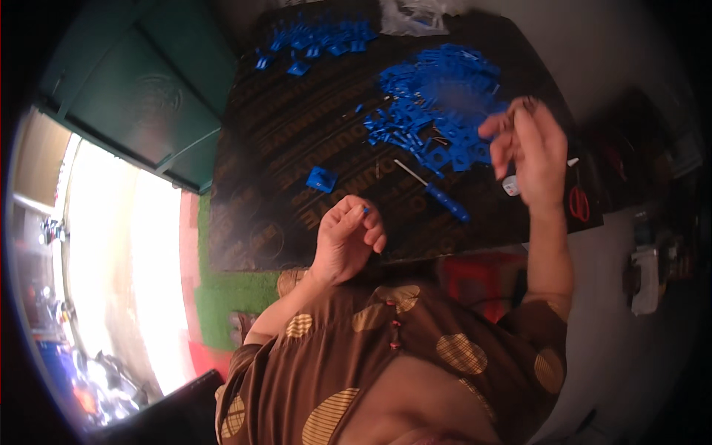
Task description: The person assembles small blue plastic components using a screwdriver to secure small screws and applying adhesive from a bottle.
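My left hand is closed in front of the table's near edge, with a tiny blue piece pinched at the fingertips. A small blue plastic part lies on the table just beyond it. My right hand is raised at the right side of the pile of flat blue plastic parts; its fingers are loosely bent and apart, and I see nothing held in them. Above that pile is a blurred blue smear. A screwdriver with a blue handle rests between my hands.
More blue parts stand in a group at the far left of the dark table. A clear plastic bag sits at the far edge. Red-handled scissors and a small white object lie by my right wrist. A green cabinet stands left.
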A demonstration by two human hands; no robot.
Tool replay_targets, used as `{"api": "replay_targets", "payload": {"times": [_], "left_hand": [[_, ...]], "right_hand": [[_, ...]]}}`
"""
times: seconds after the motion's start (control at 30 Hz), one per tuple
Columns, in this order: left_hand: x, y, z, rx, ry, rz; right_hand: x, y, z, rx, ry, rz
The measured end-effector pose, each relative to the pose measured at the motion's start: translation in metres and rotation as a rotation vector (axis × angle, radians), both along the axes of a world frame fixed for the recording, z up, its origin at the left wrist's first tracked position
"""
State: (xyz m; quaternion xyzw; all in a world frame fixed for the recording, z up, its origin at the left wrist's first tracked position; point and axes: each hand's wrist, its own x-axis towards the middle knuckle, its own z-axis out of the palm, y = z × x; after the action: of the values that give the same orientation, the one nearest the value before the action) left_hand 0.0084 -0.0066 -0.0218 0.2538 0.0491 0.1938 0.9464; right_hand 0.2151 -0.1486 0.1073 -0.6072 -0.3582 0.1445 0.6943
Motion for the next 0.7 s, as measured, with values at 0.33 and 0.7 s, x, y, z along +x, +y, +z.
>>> {"api": "replay_targets", "payload": {"times": [0.33, 0.7], "left_hand": [[-0.002, 0.003, -0.006, -0.001, -0.032, -0.018], [-0.003, 0.004, -0.005, -0.026, -0.044, -0.037]], "right_hand": [[-0.074, 0.029, -0.069, 0.236, 0.116, 0.088], [-0.09, 0.033, -0.076, 0.383, 0.015, 0.079]]}}
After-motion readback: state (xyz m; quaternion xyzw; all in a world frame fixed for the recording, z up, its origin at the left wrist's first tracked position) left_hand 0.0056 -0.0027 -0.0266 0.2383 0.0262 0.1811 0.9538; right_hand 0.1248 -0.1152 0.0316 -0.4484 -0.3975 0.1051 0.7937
